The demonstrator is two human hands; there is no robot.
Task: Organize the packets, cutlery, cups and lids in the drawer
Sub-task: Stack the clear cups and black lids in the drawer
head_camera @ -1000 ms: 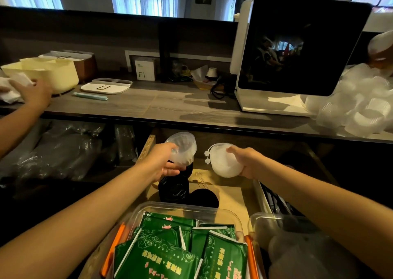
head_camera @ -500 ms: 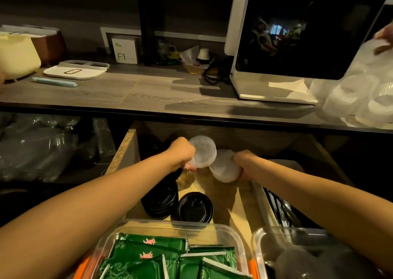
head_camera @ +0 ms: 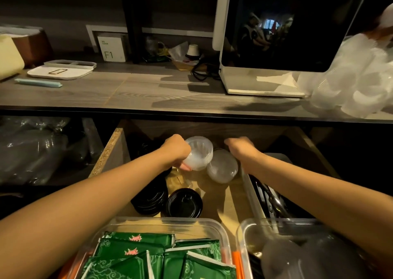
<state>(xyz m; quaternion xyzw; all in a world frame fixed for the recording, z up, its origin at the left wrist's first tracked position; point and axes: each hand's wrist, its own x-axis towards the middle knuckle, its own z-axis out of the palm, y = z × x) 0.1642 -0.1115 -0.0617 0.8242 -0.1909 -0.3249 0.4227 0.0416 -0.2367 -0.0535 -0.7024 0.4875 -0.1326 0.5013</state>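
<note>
The wooden drawer (head_camera: 110,151) is pulled out under the counter. My left hand (head_camera: 175,150) grips a stack of small clear plastic cups (head_camera: 198,154) at the drawer's back, tilted on its side. A second clear stack (head_camera: 222,167) lies on the drawer floor right beside it. My right hand (head_camera: 240,149) hovers just above and behind that stack, blurred, fingers loosely curled, holding nothing. Black lids (head_camera: 151,197) are stacked on the left, one black lid (head_camera: 184,203) beside them. Green packets (head_camera: 161,255) fill a clear box (head_camera: 170,220) at the front.
A cutlery tray (head_camera: 266,195) runs along the drawer's right side, with a clear tub (head_camera: 246,236) of plastic cups in front of it. On the counter stand a white machine (head_camera: 276,34) and a bag of clear cups (head_camera: 361,83). Plastic-wrapped stock (head_camera: 36,151) fills the left shelf.
Both hands went down and back into the drawer with the clear stacks. My right hand has let its stack go; it now lies on the drawer floor. The view tilted down.
</note>
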